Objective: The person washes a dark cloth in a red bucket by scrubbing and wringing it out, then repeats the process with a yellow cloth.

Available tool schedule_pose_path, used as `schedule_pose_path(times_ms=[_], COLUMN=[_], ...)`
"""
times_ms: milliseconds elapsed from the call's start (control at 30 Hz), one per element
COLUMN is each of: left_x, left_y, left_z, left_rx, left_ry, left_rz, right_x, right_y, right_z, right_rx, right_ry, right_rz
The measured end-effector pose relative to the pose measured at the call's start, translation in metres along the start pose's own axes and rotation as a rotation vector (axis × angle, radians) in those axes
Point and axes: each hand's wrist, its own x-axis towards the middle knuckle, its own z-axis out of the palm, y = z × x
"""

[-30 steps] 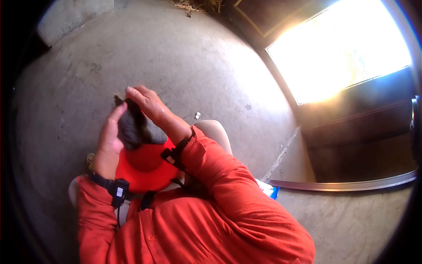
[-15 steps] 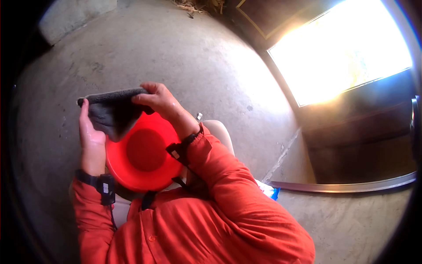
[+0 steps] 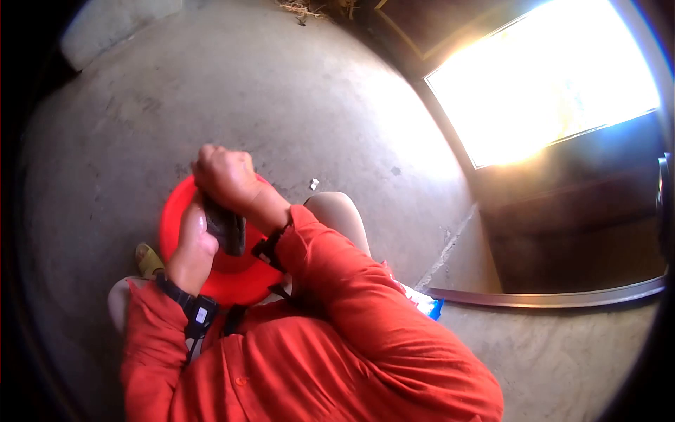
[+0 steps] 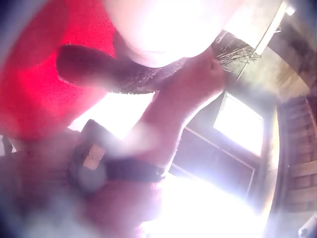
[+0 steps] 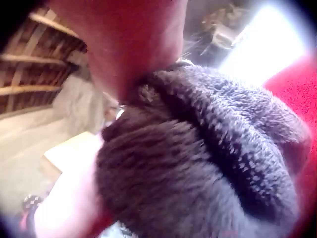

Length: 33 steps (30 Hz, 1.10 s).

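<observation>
A dark grey fluffy cloth (image 3: pixel 226 228) is bunched between the two hands, above a red basin (image 3: pixel 172 218). The right hand (image 3: pixel 226 176) has its fingers curled round the cloth's upper end. Just below and left of it, the left hand (image 3: pixel 195 235) grips the same cloth, its fingers mostly hidden. In the right wrist view the cloth (image 5: pixel 198 158) hangs in thick folds below the right hand (image 5: pixel 133 44). The left wrist view shows a rolled end of the cloth (image 4: pixel 99 69) sticking out over the red basin (image 4: pixel 29 99).
A small white scrap (image 3: pixel 314 183) lies on the concrete floor (image 3: pixel 281 98) beyond the right knee (image 3: pixel 341 211). A blue and white packet (image 3: pixel 422 302) is beside the right sleeve. A yellow-green shoe (image 3: pixel 148 260) shows left of the basin. A metal rail (image 3: pixel 548 298) runs at the right.
The cloth, spread wide between the hands half a second ago, is now bunched up. Both hands have come together over the basin, the left moving right and the right moving left.
</observation>
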Motion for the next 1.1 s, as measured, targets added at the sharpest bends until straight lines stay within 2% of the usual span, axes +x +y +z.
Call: schedule_pose_path(times_ms=[33, 67, 100, 167, 200, 233, 300, 333, 367, 433, 500, 533, 633, 667, 767, 800, 867, 900, 933, 967, 1033, 1067, 1100], left_x=[-0.005, 0.0, 0.014, 0.073, 0.076, 0.066, 0.04, 0.027, 0.018, 0.009, 0.007, 0.012, 0.005, -0.007, -0.012, -0.01, -0.006, -0.008, -0.013, -0.014, -0.014, -0.018, -0.013], left_y=[0.004, 0.0, -0.003, -0.027, -0.027, -0.023, -0.014, -0.011, -0.005, 0.002, 0.008, 0.008, 0.023, 0.026, 0.031, 0.033, 0.039, 0.041, 0.037, 0.043, 0.05, 0.055, 0.057], left_z=[0.014, -0.001, -0.031, -0.117, -0.131, -0.122, -0.078, -0.047, -0.029, -0.01, -0.008, -0.015, -0.011, 0.01, 0.019, 0.014, 0.01, 0.014, 0.022, 0.02, 0.018, 0.022, 0.019], left_rx=[-0.064, -0.04, -0.022, 0.097, 0.144, 0.142, 0.055, 0.012, 0.002, 0.104, 0.276, 0.274, 0.161, 0.15, 0.452, 0.556, 0.548, 0.544, 0.534, 0.498, 0.215, 0.127, 0.089], left_ry=[0.081, -0.016, -0.113, -0.424, -0.414, -0.347, -0.18, -0.086, -0.019, 0.02, 0.005, 0.028, -0.056, -0.064, -0.282, -0.282, -0.222, -0.191, 0.012, -0.035, -0.16, -0.164, -0.183], left_rz=[-0.06, 0.014, 0.093, 0.444, 0.457, 0.378, 0.121, 0.009, -0.038, -0.002, 0.106, 0.079, 0.068, 0.127, 0.184, 0.098, 0.069, 0.055, 0.212, 0.15, 0.051, -0.002, 0.058], right_x=[0.0, -0.002, -0.004, -0.015, -0.022, -0.025, -0.013, 0.0, 0.008, 0.013, 0.011, 0.009, 0.011, 0.011, 0.009, 0.009, 0.009, 0.009, 0.007, 0.005, -0.003, -0.007, -0.008], right_y=[0.006, -0.003, -0.01, -0.027, -0.042, -0.047, -0.027, -0.015, 0.004, 0.011, 0.019, 0.023, 0.028, 0.027, 0.023, 0.022, 0.02, 0.022, 0.025, 0.027, 0.026, 0.025, 0.026], right_z=[-0.004, -0.021, -0.031, -0.018, -0.023, -0.02, -0.008, -0.012, -0.005, -0.011, -0.017, -0.021, -0.035, -0.04, -0.044, -0.043, -0.042, -0.041, -0.038, -0.036, -0.032, -0.034, -0.037], right_rx=[-0.043, -0.243, -0.205, -0.125, 0.05, 0.114, 0.033, 0.187, 0.235, 0.365, 0.466, 0.516, 0.791, 0.839, 0.991, 0.99, 0.987, 0.986, 0.984, 0.982, 1.195, 1.301, 1.339], right_ry=[-0.068, 0.004, 0.011, 0.178, 0.089, 0.077, -0.063, -0.065, -0.081, -0.052, -0.06, -0.066, -0.112, -0.107, -0.085, -0.06, -0.015, -0.058, -0.102, -0.144, -0.23, -0.274, -0.363], right_rz=[0.049, -0.08, -0.171, -0.283, -0.337, -0.342, -0.161, 0.098, 0.143, 0.499, 0.497, 0.494, 0.536, 0.524, 0.477, 0.441, 0.367, 0.403, 0.439, 0.475, 0.503, 0.513, 0.487])
